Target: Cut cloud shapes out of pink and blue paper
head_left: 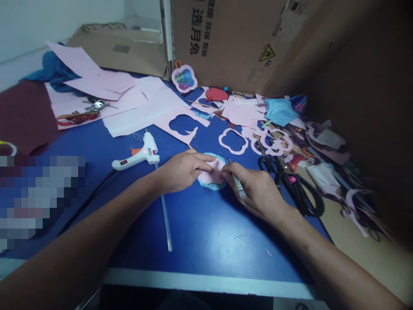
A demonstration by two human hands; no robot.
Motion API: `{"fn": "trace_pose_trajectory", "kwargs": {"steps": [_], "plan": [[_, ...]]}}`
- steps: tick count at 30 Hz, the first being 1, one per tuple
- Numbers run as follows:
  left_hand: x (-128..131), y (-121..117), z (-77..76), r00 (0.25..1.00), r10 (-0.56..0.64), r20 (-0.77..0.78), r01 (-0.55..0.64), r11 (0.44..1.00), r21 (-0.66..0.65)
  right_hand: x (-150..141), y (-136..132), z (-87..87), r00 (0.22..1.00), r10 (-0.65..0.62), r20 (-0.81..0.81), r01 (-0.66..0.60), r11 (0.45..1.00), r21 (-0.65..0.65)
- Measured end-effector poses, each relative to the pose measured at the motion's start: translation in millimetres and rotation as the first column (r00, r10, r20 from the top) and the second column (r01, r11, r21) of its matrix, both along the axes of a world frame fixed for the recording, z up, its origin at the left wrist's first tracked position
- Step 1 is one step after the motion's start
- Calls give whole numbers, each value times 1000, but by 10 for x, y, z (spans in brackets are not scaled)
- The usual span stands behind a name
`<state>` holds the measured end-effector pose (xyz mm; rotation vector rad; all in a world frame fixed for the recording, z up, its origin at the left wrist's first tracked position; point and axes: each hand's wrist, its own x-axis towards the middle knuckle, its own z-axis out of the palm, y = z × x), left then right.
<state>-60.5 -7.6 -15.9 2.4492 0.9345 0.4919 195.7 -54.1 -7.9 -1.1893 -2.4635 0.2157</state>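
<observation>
A pink flower-shaped paper cutout [211, 174] lies on top of a light blue piece [209, 186], whose edge shows around it, on the blue table. My left hand [182, 170] presses the cutout down from the left, its index finger stretched over the paper and the other fingers curled. From the right, my right hand [250, 183] grips a pale marker pen [238, 187], held slanted at the cutout's right edge. The pen's tip is partly hidden by my fingers.
Left of my left hand lies a white hot glue gun [137, 155], its cord trailing toward me. A thin clear stick [166, 221] is nearby. Black scissors [303, 193] lie at right. Pink paper sheets [135, 107], flower-shaped paper rings [234, 141] and a cardboard box [232, 43] stand farther back.
</observation>
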Motion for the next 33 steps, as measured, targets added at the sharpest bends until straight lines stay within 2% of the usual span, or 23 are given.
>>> {"fn": "trace_pose_trajectory", "kwargs": {"steps": [8,11,14,17,21,33], "plan": [[16,-11,-11,1000,23,9,-23,999,-29,-15,0,54,995,-35,-91,25,994,-104],[16,-9,-16,1000,13,27,-12,999,-40,-46,-22,114,962,-34,-271,17,998,-62],[15,-14,-15,999,15,37,-12,998,-63,-103,-70,183,883,-32,-468,27,999,-16],[21,-19,-15,999,31,38,-27,995,-93,-189,-116,222,832,-81,-549,26,994,-107],[32,-16,-19,999,41,32,-37,993,-109,-307,-127,189,810,-161,-565,0,962,-274],[23,3,-15,999,22,38,-16,990,-139,-379,-74,49,873,-111,-474,-40,954,-297]]}}
